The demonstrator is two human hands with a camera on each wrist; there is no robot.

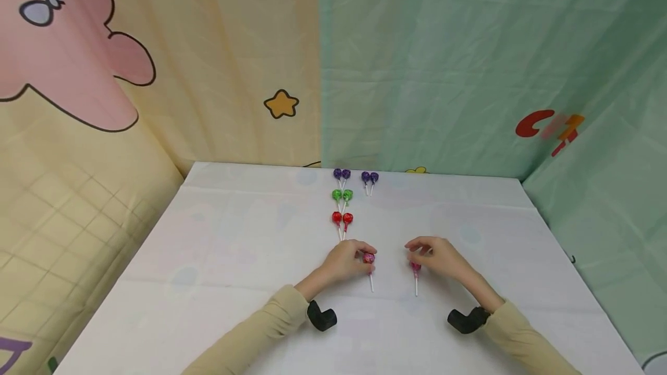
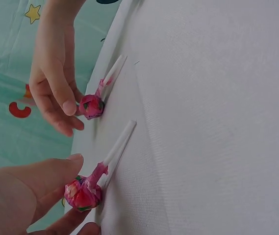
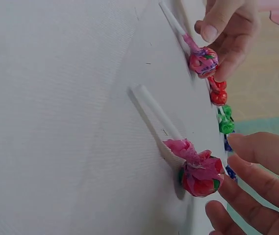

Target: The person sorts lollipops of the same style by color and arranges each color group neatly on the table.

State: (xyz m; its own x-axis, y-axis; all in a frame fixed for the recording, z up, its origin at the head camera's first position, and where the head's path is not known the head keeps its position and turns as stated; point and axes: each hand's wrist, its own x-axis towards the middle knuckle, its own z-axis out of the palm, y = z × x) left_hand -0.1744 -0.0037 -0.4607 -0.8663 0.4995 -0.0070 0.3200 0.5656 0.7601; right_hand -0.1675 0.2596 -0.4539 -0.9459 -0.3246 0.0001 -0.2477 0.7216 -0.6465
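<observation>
In the head view my left hand point(image 1: 348, 260) has its thumb and fingers about the round head of a pink-wrapped lollipop point(image 1: 369, 258), whose white stick points toward me. My right hand point(image 1: 436, 256) is at a second pink lollipop point(image 1: 416, 267). The right wrist view shows that lollipop point(image 3: 202, 175) on the white cloth, with the right thumb point(image 3: 257, 149) apart from it and the fingers loosely spread beside its head. Seen from the left wrist, the left thumb point(image 2: 56, 171) lies along one side of its lollipop point(image 2: 83, 193), fingers on the other.
Beyond the left hand, pairs of red point(image 1: 342, 219), green point(image 1: 342, 195) and purple lollipops point(image 1: 341, 173) form a column on the white table point(image 1: 234, 219). Another purple pair point(image 1: 370, 177) lies to its right. Printed curtains point(image 1: 234, 62) hang behind the table and along its sides.
</observation>
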